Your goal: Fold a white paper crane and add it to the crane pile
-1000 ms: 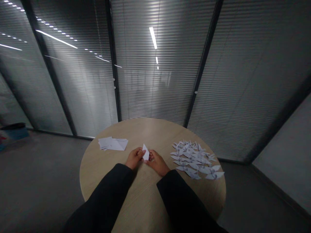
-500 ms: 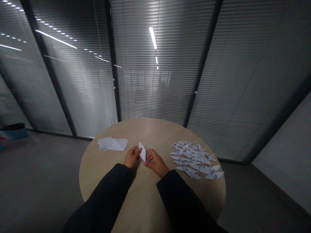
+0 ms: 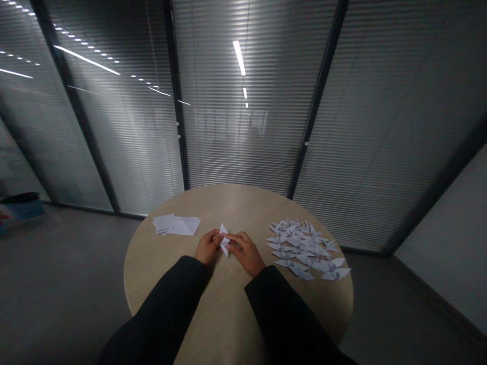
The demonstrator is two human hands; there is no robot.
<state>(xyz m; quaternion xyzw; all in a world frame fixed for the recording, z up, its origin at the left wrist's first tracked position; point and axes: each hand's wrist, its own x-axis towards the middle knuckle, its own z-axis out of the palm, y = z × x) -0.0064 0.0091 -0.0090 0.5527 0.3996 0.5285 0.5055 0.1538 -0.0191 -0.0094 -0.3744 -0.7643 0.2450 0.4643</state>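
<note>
Well to the left of the round table [image 3: 228,317], on the grey floor [image 3: 76,263], stands a blue container [image 3: 23,208] with a dark liner at its rim. Running behind the table's far edge from the left is a glass partition [image 3: 228,152] with horizontal blinds and dark uprights; bright light strips show on its panes. On the left part of the table, toward its far edge, lies a loose stack of white paper [image 3: 178,225], sheets fanned unevenly.

Over the table's middle, just left of centre, the left hand [image 3: 207,248], in a dark sleeve, is closed narrowly on the near-left side of a folded paper [image 3: 224,248]. This white piece is small, pointed at its far and near ends, and sits between the two hands; whether it touches the table cannot be told. From the right, over the table's middle, the right hand [image 3: 249,254], also dark-sleeved, reaches the paper with fingers extended and set close together, the forefinger lying across it. Whether the thumb pinches it cannot be determined.

On the table's right part, close-packed paper cranes [image 3: 300,248] spread toward the right edge, several overlapping. Beyond the table, far right, rises a pale wall [image 3: 449,238].
</note>
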